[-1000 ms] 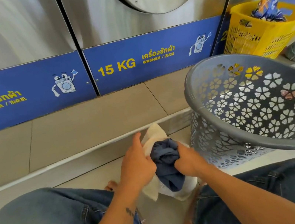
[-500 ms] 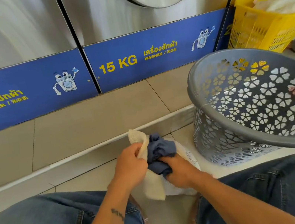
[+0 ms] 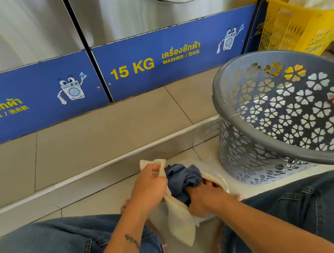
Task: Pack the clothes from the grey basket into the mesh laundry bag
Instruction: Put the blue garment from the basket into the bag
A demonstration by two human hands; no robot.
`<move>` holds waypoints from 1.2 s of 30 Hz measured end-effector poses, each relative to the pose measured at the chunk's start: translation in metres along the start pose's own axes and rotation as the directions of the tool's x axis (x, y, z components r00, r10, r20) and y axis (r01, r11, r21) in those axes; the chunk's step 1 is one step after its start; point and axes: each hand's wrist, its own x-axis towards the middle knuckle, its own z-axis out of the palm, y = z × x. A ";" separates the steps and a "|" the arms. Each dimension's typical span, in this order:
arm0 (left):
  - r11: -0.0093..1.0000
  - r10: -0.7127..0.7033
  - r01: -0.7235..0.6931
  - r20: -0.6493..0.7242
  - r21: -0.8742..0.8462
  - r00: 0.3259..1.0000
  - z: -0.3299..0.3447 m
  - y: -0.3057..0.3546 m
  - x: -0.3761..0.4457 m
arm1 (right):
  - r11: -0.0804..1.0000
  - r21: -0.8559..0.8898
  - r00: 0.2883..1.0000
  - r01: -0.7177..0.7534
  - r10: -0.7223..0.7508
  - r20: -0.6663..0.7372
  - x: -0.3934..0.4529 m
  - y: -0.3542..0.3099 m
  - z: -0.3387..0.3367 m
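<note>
The left hand (image 3: pixel 148 188) pinched the rim of the white mesh laundry bag (image 3: pixel 180 217) and held its mouth up, fingers clamped on the fabric, while the right hand (image 3: pixel 204 197) gripped a dark blue garment (image 3: pixel 182 179) and sat partly inside the opening. To do this step well, it seemed best to keep the rim lifted and taut and to drive the bunched cloth deep, so nothing spilled back over the edge. The grey basket (image 3: pixel 259 139) stood tilted just to the right, and no clothes showed through its visible wall. The bag rested on a pale tiled floor (image 3: pixel 99 201) between the person's knees, before a tiled step and a row of steel washers (image 3: pixel 120 12) with blue panels; a yellow basket (image 3: pixel 299 24) of pale laundry stood beyond.
</note>
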 end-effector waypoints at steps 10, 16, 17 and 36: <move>0.962 0.161 -0.106 -0.211 0.250 0.964 -0.002 -0.009 0.008 | 0.987 0.013 0.940 0.160 -0.148 -0.307 -0.046 -0.022 -0.061; 0.958 0.189 -0.126 -0.239 0.257 0.952 -0.004 -0.007 0.006 | 0.937 -0.005 0.755 0.349 -0.284 -0.591 -0.029 -0.033 -0.036; 0.961 0.188 -0.119 -0.274 0.248 0.943 -0.005 -0.007 0.006 | 0.918 0.022 0.783 0.395 -0.324 -0.531 -0.024 -0.033 -0.027; 0.995 0.021 -0.039 0.187 0.090 0.982 -0.007 0.002 -0.008 | 0.898 0.440 0.996 -0.012 0.050 -0.076 0.010 0.036 -0.004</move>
